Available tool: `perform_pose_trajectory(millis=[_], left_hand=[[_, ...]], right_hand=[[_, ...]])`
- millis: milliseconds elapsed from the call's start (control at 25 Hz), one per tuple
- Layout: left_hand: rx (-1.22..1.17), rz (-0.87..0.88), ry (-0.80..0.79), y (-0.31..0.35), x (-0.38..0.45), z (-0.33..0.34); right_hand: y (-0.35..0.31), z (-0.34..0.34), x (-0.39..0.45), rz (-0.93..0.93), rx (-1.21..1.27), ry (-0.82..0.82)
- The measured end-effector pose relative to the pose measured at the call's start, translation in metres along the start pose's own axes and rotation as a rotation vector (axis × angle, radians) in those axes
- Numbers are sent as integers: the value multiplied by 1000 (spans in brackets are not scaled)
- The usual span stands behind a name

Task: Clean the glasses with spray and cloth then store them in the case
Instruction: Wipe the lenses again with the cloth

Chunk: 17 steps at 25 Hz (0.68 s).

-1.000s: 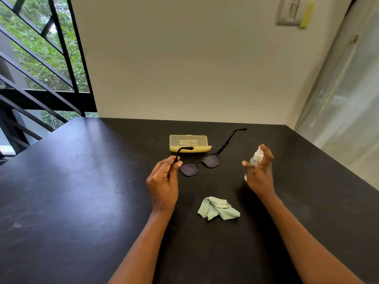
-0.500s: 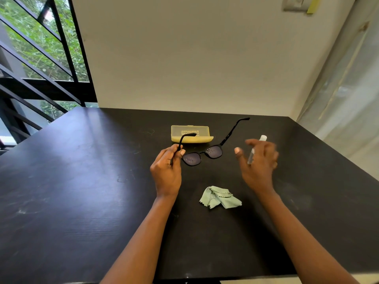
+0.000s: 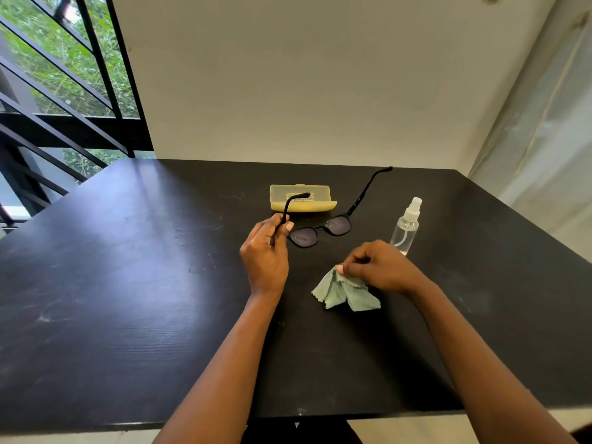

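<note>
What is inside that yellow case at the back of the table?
That cannot be seen. The yellow case lies closed on the black table, and its cloudy lid shows only some print. The glasses are outside it, their temple held by the left hand.

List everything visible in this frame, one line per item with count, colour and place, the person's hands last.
glasses: 1, black frame with droplets on dark lenses, held above the table's middle
case: 1, yellow, shut, behind the glasses
spray bottle: 1, clear with white nozzle, upright, right of the glasses
cloth: 1, pale green, crumpled, near centre
table: 1, black
wall: 1, cream, behind the table
window bars: several, black, upper left
left hand: 1, pinches the glasses' temple arm
right hand: 1, pinches the cloth's top
</note>
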<state>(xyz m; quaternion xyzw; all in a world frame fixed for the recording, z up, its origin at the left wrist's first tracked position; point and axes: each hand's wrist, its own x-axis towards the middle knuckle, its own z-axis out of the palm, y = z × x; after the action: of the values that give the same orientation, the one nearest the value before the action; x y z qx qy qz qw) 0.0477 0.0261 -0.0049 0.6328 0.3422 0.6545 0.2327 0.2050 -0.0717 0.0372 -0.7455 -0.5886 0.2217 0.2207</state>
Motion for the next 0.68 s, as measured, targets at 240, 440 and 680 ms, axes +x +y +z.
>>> perform_pose_trajectory(millis=[240, 440, 680], left_hand=[[-26, -69, -4, 2, 0, 1], [-9, -85, -16, 1, 1, 1], [-2, -87, -17, 0, 1, 2]], right_hand=[[-12, -1, 5, -2, 713, 178], [-24, 16, 17, 95, 944, 388], [-13, 33, 19, 218, 1015, 296]])
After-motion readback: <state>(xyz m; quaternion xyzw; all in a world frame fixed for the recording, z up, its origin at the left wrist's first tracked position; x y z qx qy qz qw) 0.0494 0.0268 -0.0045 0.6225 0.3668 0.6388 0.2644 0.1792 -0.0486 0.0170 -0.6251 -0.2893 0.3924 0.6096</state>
